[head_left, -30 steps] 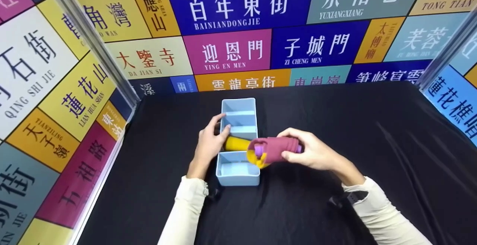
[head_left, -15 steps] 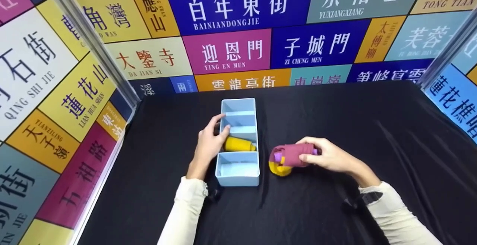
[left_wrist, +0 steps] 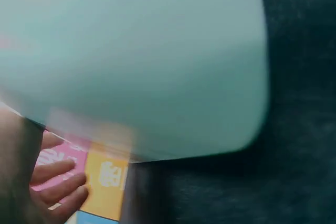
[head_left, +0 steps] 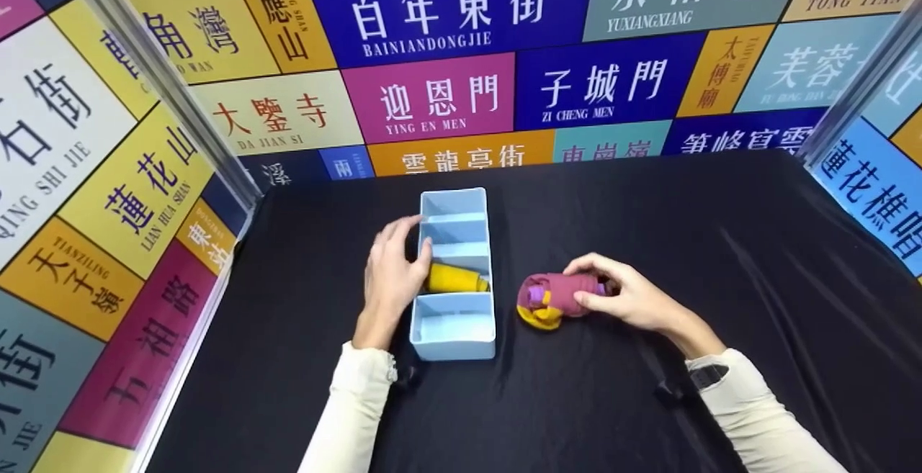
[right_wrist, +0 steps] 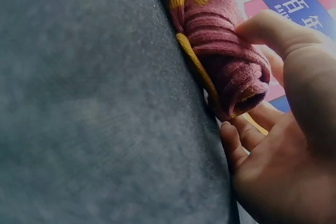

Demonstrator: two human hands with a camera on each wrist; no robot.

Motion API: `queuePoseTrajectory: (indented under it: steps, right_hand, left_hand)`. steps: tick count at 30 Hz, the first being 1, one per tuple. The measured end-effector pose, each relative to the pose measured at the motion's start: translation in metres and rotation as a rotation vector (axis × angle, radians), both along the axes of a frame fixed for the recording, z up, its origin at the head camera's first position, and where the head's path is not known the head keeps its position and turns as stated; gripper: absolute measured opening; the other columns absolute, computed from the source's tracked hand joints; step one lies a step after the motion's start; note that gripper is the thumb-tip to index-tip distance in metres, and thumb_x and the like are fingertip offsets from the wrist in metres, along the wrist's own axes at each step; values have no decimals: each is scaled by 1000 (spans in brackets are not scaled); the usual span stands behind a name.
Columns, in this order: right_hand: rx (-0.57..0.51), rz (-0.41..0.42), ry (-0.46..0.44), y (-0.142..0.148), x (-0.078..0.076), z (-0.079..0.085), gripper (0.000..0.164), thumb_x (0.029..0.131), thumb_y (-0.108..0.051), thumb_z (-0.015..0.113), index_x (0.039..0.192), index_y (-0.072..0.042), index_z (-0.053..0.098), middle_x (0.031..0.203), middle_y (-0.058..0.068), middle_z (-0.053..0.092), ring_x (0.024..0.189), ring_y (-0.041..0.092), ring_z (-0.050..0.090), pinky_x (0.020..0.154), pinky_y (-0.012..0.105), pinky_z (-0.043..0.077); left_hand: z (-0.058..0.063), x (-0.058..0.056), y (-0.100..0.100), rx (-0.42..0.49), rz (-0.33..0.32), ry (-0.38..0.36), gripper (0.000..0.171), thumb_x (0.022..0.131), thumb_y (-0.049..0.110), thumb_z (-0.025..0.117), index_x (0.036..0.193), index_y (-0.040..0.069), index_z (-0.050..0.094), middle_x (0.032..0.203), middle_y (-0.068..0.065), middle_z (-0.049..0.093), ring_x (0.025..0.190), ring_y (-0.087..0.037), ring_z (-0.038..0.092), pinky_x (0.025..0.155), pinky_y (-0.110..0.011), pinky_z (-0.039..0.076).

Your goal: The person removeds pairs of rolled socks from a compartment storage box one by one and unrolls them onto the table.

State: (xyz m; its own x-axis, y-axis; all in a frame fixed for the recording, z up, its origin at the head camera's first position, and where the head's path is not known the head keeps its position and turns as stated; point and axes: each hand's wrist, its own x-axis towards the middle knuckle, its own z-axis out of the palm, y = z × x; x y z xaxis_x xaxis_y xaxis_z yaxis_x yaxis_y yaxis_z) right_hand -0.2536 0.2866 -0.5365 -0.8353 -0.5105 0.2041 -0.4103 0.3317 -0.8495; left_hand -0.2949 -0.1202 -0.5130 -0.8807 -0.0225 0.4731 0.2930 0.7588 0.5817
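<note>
My right hand (head_left: 637, 296) holds a rolled-up maroon and yellow sock (head_left: 573, 293) low over the black cloth, to the right of the box. Thumb and fingers lie on either side of the roll's near end. The right wrist view shows the ribbed maroon knit of the sock (right_wrist: 218, 35) with the thumb on it. A pale blue divided box (head_left: 454, 349) stands left of it. Against the box's left side is my left hand (head_left: 392, 264), thumb at the rim and fingers fairly straight. A rolled yellow sock (head_left: 455, 278) lies in one compartment, its left end partly behind the left thumb.
Black cloth (head_left: 591, 401) covers the table, with creases at the right. Panels with street names (head_left: 432, 98) wall in the back and both sides. Clear uprights (head_left: 173, 84) stand at the back corners. A watch (head_left: 709, 376) sits on the right wrist.
My right hand has carried the maroon and yellow sock from over the box's edge rightward and down to the cloth. The left hand's fingers have drawn back slightly at the box's rim.
</note>
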Motion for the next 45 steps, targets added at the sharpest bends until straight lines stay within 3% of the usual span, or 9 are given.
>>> queuePoseTrajectory:
  steps: [4, 8, 14, 18, 23, 28, 32, 39, 45]
  right_hand:
    - [-6, -9, -8, 3, 2, -1, 34, 100, -14, 78, 132, -21, 70, 118, 4, 71, 90, 19, 67, 75, 28, 54]
    - [-4, -14, -10, 3, 1, -1, 34, 99, -15, 79, 132, -22, 71, 119, 2, 71, 93, 19, 67, 77, 28, 54]
    - [-23, 14, 0, 2, -1, -2, 33, 101, -12, 76, 133, -19, 70, 123, 5, 72, 96, 15, 67, 78, 26, 56]
    - [-1, -6, -7, 1, -1, -2, 33, 102, -15, 76, 133, -21, 71, 122, 3, 73, 91, 15, 68, 77, 27, 56]
    - [35, -32, 26, 1, 0, 0, 33, 103, -17, 75, 136, -23, 72, 122, 2, 74, 93, 14, 68, 78, 27, 56]
    - [30, -47, 80, 1, -1, -1, 33, 105, -13, 71, 138, -19, 73, 133, 5, 73, 110, 12, 65, 81, 25, 56]
    - [35, -74, 60, 1, -2, -2, 33, 106, -16, 70, 139, -21, 73, 131, 3, 75, 106, 13, 67, 82, 22, 56]
    - [22, -84, 80, -5, -1, -1, 36, 107, -13, 67, 144, -16, 67, 131, 6, 75, 102, 14, 69, 81, 22, 55]
    - [33, -129, 207, -12, 1, 1, 18, 106, -12, 69, 122, -19, 75, 123, 0, 73, 99, 11, 66, 74, 24, 55]
  left_hand:
    - [22, 12, 18, -81, -83, 155, 39, 99, 17, 75, 138, 15, 72, 134, -7, 74, 122, -30, 69, 105, -48, 55]
    - [45, 40, 56, -117, -288, 142, 43, 100, 16, 73, 142, 12, 64, 125, -6, 77, 113, -24, 73, 99, -41, 60]
    - [39, 82, 114, -366, -476, 171, 11, 103, 24, 68, 111, 19, 73, 97, 5, 77, 86, -15, 75, 76, -30, 62]
    - [25, 96, 133, -477, -490, 240, 10, 103, 27, 69, 96, 20, 71, 89, 5, 72, 80, -15, 73, 71, -29, 62]
    - [16, 102, 143, -533, -473, 290, 8, 101, 27, 72, 98, 22, 77, 99, 4, 72, 95, -14, 72, 79, -27, 63]
    - [13, 107, 148, -579, -494, 218, 13, 100, 28, 73, 108, 23, 81, 105, 6, 76, 100, -14, 72, 81, -28, 63]
    - [10, 110, 153, -638, -467, 154, 23, 100, 34, 74, 117, 21, 79, 112, 5, 79, 101, -14, 74, 79, -31, 64]
    - [-3, 118, 164, -806, -413, 191, 45, 94, 47, 76, 129, 18, 73, 116, 2, 74, 103, -17, 69, 88, -31, 61]
    - [-10, 120, 169, -813, -416, 115, 69, 96, 51, 73, 149, 8, 62, 132, -4, 66, 117, -22, 62, 101, -31, 57]
